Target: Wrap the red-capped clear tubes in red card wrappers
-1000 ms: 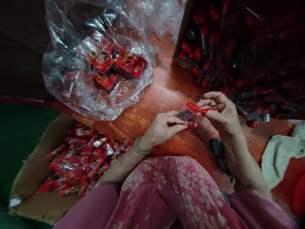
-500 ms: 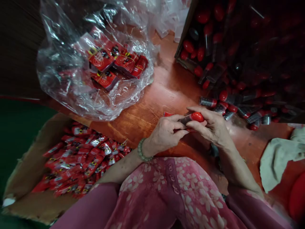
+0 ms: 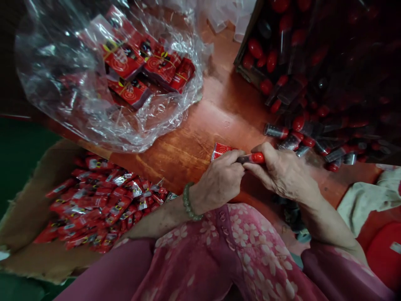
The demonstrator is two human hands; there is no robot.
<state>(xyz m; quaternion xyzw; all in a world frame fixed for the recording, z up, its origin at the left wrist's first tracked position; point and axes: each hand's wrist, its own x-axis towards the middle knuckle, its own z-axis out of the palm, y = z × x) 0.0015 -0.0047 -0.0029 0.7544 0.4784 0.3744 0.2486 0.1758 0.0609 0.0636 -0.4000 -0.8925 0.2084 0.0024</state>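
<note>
My left hand (image 3: 221, 177), with a green bead bracelet at the wrist, pinches the dark clear end of a small red-capped tube (image 3: 254, 158). At the tube's red cap, the thumb and fingers of my right hand (image 3: 282, 169) are closed around it. The tube lies nearly level between the two hands, above the orange-brown table (image 3: 200, 125). Just behind my left fingers a red printed packet (image 3: 221, 149) rests on the table, partly covered by that hand.
A clear plastic bag (image 3: 131, 142) holds banded stacks of red packets at the upper left. Below it, a cardboard box (image 3: 34, 261) contains several filled red packets (image 3: 103, 200). A dark box of red-capped tubes (image 3: 291, 88) stands at the upper right, near a pale cloth (image 3: 360, 205).
The red cap is now more enclosed by my right fingers, and my right hand has turned palm-down. More of the red packet shows behind my left hand. The view has shifted slightly.
</note>
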